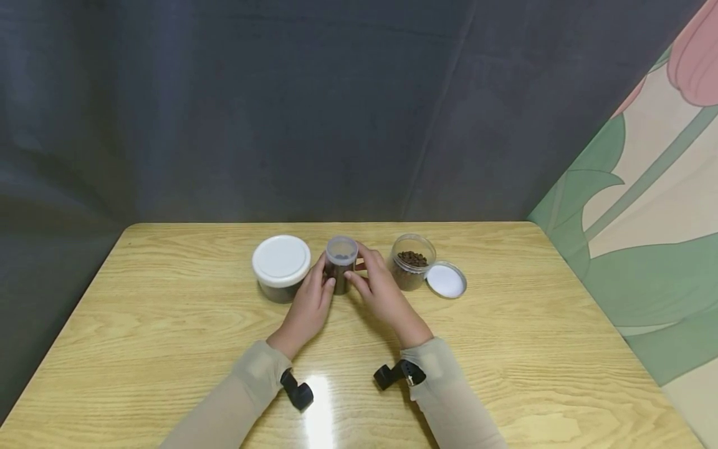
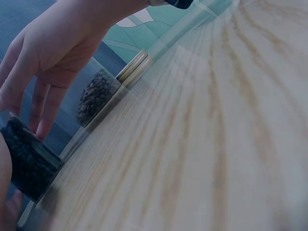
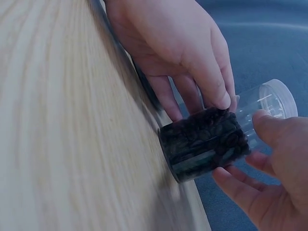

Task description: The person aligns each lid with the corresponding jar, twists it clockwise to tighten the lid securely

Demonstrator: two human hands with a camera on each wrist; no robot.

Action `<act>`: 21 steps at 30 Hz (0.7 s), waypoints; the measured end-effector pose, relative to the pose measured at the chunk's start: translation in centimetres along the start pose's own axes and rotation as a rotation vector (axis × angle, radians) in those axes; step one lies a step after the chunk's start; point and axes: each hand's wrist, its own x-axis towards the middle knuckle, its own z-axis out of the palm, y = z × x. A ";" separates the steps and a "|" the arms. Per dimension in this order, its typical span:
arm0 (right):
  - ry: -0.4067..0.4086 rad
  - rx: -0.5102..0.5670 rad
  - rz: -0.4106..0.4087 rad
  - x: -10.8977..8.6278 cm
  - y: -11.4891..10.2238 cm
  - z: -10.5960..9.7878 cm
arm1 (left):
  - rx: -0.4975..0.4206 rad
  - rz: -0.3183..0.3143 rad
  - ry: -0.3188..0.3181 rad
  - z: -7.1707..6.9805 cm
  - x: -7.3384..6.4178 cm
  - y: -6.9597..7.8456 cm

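Held both sleeved arms [image 1: 238, 386] stretched forward and angled inward toward each other. Gripped from opposite sides with the left hand [image 1: 308, 302] and the right hand [image 1: 388, 296], curving the fingers [image 1: 367, 254] and setting the thumbs [image 1: 360, 285] near each other.

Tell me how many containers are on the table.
3: a white-lidded tub on the left, a slim jar between the left hand and right hand, and an open jar on the right.

Near frame centre, a middle jar [image 1: 339, 265] stands on the table [image 1: 533, 362] between left hand [image 1: 307, 305] and right hand [image 1: 387, 296]; leftward, a tub [image 1: 281, 265]; rightward, another jar [image 1: 411, 271], then a lid [image 1: 447, 280].
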 end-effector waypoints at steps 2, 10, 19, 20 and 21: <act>0.000 0.001 0.002 0.0 0.1 0.0 | -0.003 -0.001 -0.003 0.0 0.0 0.1; 0.001 -0.010 0.022 0.1 -0.1 0.1 | 0.013 -0.023 -0.013 0.1 0.0 0.1; -0.017 -0.007 0.038 0.2 -0.4 0.5 | 0.014 -0.069 -0.006 0.3 -1.1 0.8; -0.018 -0.008 0.040 0.3 -0.4 0.5 | 0.017 -0.076 -0.003 0.4 -1.3 1.0; -0.020 -0.009 0.040 0.2 -0.3 0.6 | 0.019 -0.085 0.001 0.5 -1.4 1.1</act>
